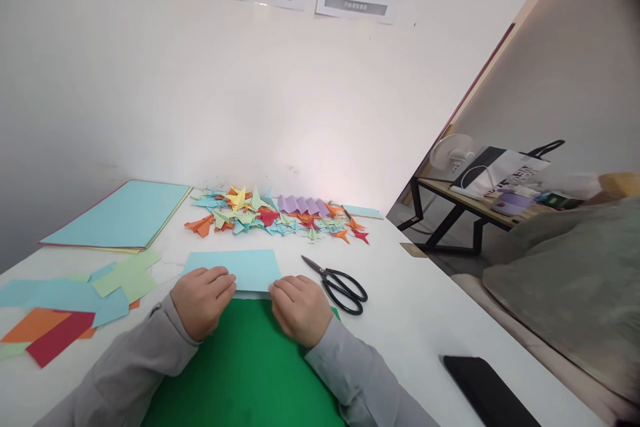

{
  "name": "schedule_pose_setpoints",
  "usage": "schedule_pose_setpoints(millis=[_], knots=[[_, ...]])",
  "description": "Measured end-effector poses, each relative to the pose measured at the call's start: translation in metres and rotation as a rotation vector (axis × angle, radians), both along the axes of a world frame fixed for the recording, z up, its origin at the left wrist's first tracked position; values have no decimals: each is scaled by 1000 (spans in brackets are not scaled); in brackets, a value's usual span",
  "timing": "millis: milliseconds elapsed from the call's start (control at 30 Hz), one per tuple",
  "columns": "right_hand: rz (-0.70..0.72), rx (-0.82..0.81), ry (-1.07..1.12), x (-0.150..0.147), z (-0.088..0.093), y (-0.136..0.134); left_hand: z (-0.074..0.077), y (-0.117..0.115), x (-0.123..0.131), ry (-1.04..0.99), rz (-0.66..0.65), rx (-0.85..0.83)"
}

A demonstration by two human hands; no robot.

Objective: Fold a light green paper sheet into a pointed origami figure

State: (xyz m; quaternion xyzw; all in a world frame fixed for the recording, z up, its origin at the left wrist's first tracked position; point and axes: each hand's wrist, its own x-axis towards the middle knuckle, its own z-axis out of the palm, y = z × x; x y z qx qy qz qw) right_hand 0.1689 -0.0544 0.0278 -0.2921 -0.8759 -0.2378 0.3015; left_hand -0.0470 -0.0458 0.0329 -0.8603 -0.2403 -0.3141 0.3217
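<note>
A light blue sheet of paper (pixel 240 268) lies in front of me, just past the far edge of a green sheet (pixel 245 367). My left hand (pixel 204 300) is closed on the near left corner of the blue paper, fingers curled. At the near right corner my right hand (pixel 299 307) grips the same sheet, its fingers bent over the edge. Both thumbs are hidden. Right of my right hand lie black-handled scissors (pixel 337 283), closed, with the blades toward the upper left.
Several small folded paper shapes (pixel 270 217) are piled along the wall, with a purple pleated strip (pixel 303 205). Large coloured sheets (pixel 120 213) are stacked at far left, above loose cut pieces (pixel 65 300). A black phone-like slab (pixel 487 387) lies at lower right.
</note>
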Motion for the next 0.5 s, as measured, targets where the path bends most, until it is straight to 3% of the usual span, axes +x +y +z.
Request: schedule_pose_setpoints(millis=[333, 400, 500], knots=[[-195, 49, 252, 36, -14, 23, 2, 14, -32, -19, 131, 8], [-143, 88, 294, 29, -11, 18, 1, 11, -32, -8, 138, -18], [-50, 35, 167, 6, -5, 6, -1, 2, -20, 49, 111, -92]])
